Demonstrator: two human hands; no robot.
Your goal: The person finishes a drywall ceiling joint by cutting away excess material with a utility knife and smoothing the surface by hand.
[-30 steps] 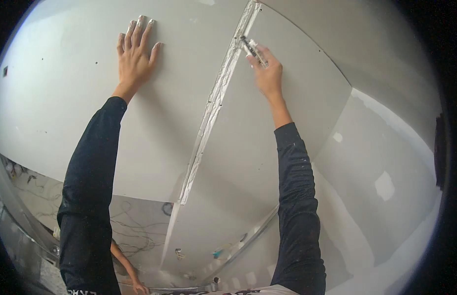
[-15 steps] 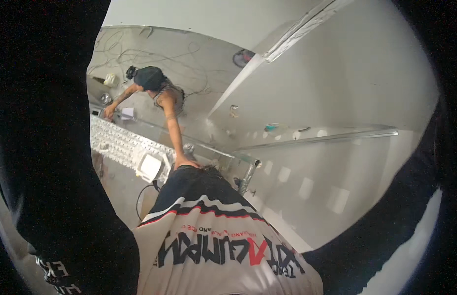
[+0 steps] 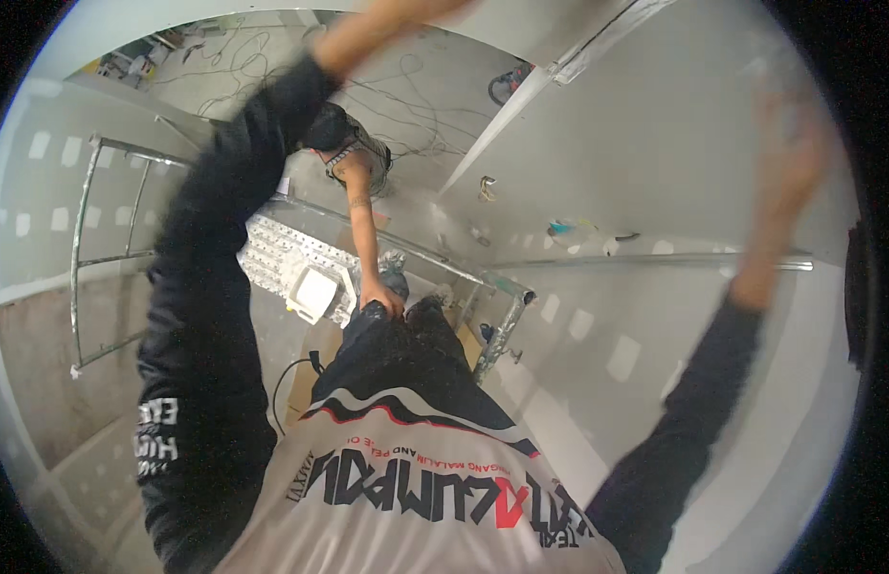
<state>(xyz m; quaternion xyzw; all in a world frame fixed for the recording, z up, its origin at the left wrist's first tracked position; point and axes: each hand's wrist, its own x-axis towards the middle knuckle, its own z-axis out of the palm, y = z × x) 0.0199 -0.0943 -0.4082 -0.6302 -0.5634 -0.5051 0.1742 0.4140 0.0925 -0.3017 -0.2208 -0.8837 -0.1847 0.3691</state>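
My left arm, in a black sleeve, reaches up past the top edge. Of my left hand [image 3: 416, 8] only the part by the wrist shows, and its fingers are cut off. At the upper right, my right hand [image 3: 794, 158] is raised near the grey wall [image 3: 655, 143], too smeared by motion to show its fingers or anything in them. Below me a co-worker [image 3: 363, 158] in a dark cap stretches an arm up. The co-worker's hand [image 3: 382, 298] rests on the leg of my dark trousers [image 3: 392, 354].
A perforated metal platform [image 3: 277, 247] carries a white square tub [image 3: 315, 292]. Metal scaffold tubing [image 3: 502, 330] stands beside my legs, with another scaffold frame [image 3: 78, 258] at the left. Cables [image 3: 406, 96] trail over the floor. A metal rail [image 3: 655, 260] crosses the patched wall.
Both my arms have swung out, and my hands have come into view, high up. The co-worker's other arm, stretched toward the platform before, is now hidden behind my left sleeve.
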